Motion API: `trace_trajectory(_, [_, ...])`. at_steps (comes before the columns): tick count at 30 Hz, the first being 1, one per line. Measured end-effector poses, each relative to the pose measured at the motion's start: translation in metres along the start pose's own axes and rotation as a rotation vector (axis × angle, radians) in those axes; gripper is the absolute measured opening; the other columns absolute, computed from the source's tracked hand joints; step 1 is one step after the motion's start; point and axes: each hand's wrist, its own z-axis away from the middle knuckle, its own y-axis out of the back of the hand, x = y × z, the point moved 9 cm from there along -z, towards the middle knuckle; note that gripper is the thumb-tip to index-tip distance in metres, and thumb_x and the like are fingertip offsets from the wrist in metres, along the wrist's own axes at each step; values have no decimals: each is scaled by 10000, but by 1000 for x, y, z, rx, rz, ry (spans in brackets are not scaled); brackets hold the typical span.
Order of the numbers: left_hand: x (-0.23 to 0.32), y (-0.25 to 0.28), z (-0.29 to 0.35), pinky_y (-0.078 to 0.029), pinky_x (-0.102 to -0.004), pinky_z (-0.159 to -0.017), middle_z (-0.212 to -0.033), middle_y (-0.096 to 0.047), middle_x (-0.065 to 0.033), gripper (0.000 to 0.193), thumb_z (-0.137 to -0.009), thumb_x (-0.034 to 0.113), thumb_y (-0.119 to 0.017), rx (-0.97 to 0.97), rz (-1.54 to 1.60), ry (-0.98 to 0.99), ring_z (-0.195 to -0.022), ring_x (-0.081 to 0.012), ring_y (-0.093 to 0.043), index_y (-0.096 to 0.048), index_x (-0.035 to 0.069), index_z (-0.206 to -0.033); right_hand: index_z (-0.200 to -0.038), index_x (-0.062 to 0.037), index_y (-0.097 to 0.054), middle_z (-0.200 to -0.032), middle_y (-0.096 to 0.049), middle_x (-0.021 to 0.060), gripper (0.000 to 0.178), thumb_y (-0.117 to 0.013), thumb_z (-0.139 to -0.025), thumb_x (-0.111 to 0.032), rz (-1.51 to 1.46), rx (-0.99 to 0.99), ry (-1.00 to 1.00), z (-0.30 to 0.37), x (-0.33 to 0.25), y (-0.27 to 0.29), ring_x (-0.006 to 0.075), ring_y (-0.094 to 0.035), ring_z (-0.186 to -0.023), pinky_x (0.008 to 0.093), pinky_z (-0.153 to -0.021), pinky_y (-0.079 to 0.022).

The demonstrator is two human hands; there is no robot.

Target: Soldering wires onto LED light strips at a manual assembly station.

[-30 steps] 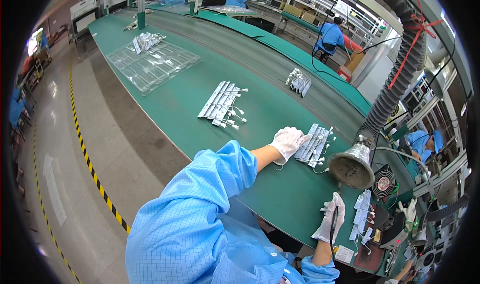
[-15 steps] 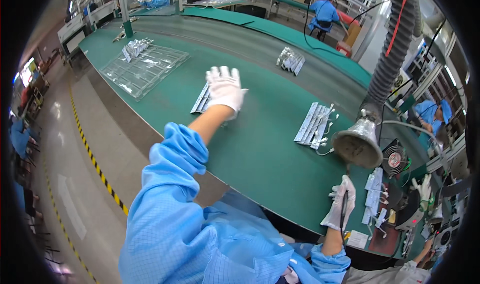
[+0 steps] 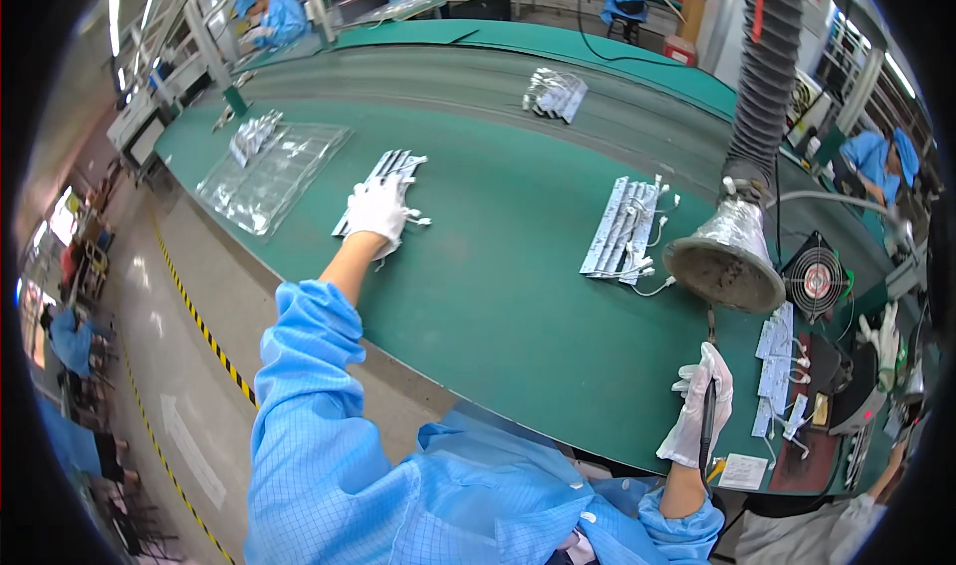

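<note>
- Left hand (image 3: 378, 210), in a white glove, lies flat with the fingers apart on a stack of grey strips (image 3: 383, 182); it presses on them and does not clamp them.
- Stack of grey strips has its long axis running away from the person and a little to the right; short white wires come out at its right side.
- Right hand (image 3: 700, 418), also gloved, is closed around a dark pen-shaped tool (image 3: 706, 428), which stands almost upright, well to the right of the stack.
- Second stack of strips (image 3: 622, 231) lies to the right of the first one, with about the same direction, near a metal funnel hood (image 3: 725, 258) on a ribbed hose.
- Green table (image 3: 498, 266) carries all of this; clear plastic trays (image 3: 271, 174) lie to the left of the stack.
- Grey floor with a yellow-black line (image 3: 194, 321) runs beside the table, and people in blue coats work at other benches behind.
</note>
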Motion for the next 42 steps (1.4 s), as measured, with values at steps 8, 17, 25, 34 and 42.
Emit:
trace_trajectory(8, [74,99,-6,-474,-417,-863,-1107,-610,-154,280,-933,263,-484,389,290,-244,-1058,-342,-561,-591,88,-1124,-1155,-19,-594,-817,-622,79,252,-538,-946,-148,30,-110,-12,-1,-7,-8,143,-586,-704,291,-621,-492])
trace_trajectory(17, [248,42,-132,-443,-430,-911,-1140,-613,-218,472,-883,397,-540,-33,538,-294,-1082,-394,-559,-584,37,-1185,-1003,-101,-550,-812,-605,108,186,-612,-841,-36,696,-155,443,23,-62,17,282,-577,-689,402,-635,-453])
trace_trajectory(25, [529,-17,-136,-429,-367,-944,-1207,-605,-182,359,-933,203,-433,509,473,-1219,-1137,-304,-557,-598,61,-1219,-1157,-157,-562,-878,-579,114,334,-569,-825,-118,727,-224,384,36,-28,13,283,-596,-823,404,-687,-472])
trace_trajectory(34, [728,-22,49,-421,-361,-945,-1235,-579,-158,375,-940,225,-436,72,944,-1597,-1143,-285,-538,-568,55,-1247,-1026,-122,-558,-853,-592,77,190,-553,-885,-248,897,-94,345,40,-34,25,260,-606,-879,394,-737,-477])
trace_trajectory(42, [720,-2,53,-413,-356,-946,-1260,-556,-135,394,-945,245,-440,-180,1047,-1526,-1148,-267,-520,-542,50,-1272,-1089,-76,-545,-910,-608,125,269,-576,-907,-272,883,-140,326,43,-21,19,275,-612,-851,377,-744,-498])
